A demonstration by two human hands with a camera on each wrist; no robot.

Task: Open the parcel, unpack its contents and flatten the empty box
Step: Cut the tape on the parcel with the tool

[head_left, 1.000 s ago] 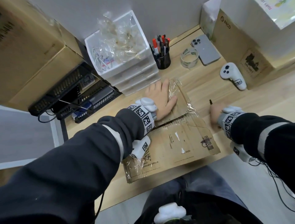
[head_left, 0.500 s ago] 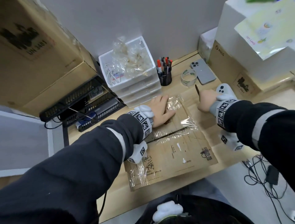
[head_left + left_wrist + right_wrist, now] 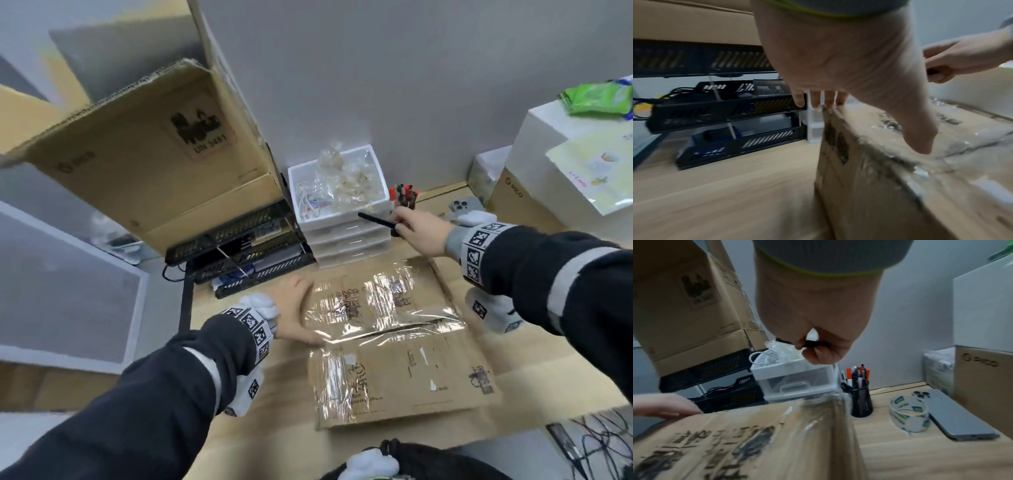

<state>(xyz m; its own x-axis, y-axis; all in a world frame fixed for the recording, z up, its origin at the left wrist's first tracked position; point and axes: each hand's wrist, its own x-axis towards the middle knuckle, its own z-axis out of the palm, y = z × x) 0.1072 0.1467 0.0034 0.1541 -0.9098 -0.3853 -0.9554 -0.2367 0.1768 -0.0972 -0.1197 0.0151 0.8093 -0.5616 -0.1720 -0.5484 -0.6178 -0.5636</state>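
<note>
Office or stockroom desk: wooden desktop (image 3: pixel 239 404), mesh pen cup (image 3: pixel 861 400), stacked plastic drawers (image 3: pixel 346 236), black mesh letter trays (image 3: pixel 246 253), tape roll (image 3: pixel 909 413), phone (image 3: pixel 953 415), shipping cartons (image 3: pixel 144 164) stacked against a grey wall.

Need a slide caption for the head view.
Left hand steadies the taped parcel while the right hand holds a black cutter above it.
</note>
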